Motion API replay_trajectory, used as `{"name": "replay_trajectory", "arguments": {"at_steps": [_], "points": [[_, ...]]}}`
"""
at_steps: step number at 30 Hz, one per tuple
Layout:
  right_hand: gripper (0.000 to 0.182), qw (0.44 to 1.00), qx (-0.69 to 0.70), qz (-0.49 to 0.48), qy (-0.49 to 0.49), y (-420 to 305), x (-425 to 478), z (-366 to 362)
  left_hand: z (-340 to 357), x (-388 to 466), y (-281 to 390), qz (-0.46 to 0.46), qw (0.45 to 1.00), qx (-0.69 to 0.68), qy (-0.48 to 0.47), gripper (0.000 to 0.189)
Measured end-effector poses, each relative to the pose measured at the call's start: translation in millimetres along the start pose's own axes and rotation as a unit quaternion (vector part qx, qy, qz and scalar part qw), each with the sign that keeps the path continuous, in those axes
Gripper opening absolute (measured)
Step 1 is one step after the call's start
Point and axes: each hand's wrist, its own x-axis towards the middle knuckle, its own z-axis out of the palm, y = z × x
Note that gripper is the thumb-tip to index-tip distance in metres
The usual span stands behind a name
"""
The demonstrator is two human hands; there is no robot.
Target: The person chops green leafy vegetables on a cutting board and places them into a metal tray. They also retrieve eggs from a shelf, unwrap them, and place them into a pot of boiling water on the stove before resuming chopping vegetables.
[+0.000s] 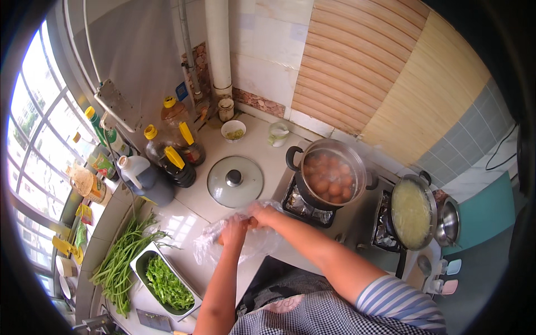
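Note:
Both hands are at a crumpled clear plastic bag (268, 240) over the counter, close to my body. My left hand (235, 229) grips the bag's left part, where something orange-brown shows through the film by the fingers. Bunched film lies under the fingers of my right hand (263, 212). A small brown thing, possibly an egg, shows between the two hands; the fingers hide most of it. Just beyond the bag lies a glass pot lid (217, 190) with a black knob. A pot (299, 178) on the stove, right of my hands, holds many brown eggs (322, 186) in steaming water.
A pan (434, 217) of pale yellow food sits on the right burner. At left are a metal tray (136, 263) of chopped greens, long green stalks (115, 259), a cleaver (153, 320) and large sauce bottles (178, 173). A small bowl (228, 124) and glass jar (277, 138) stand behind.

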Motion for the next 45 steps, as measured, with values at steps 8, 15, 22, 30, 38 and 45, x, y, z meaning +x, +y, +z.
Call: {"name": "replay_trajectory", "arguments": {"at_steps": [8,15,22,30,38,45], "points": [[0.04,0.931,-0.202,-0.299,-0.053,4,-11,-33,-86,-43,26,0.112,0.921,-0.373,-0.01,0.054],[0.046,0.928,-0.192,-0.317,-0.035,-12,-50,-33,-70,19,19,-0.055,0.82,-0.565,-0.079,0.046],[0.048,0.858,-0.251,-0.431,0.123,-6,-81,-17,-10,57,-15,-0.088,0.833,-0.542,0.068,0.04],[0.054,0.851,-0.166,-0.442,0.229,-5,-120,-20,10,64,-47,-0.114,0.881,-0.449,0.097,0.05],[0.045,0.84,-0.098,-0.195,0.496,-12,-159,-132,-62,29,-32,-0.119,0.891,-0.437,-0.017,0.047],[0.045,0.91,-0.202,0.093,0.351,46,-138,-200,-143,-21,46,0.005,0.997,-0.057,0.05,0.036]]}}
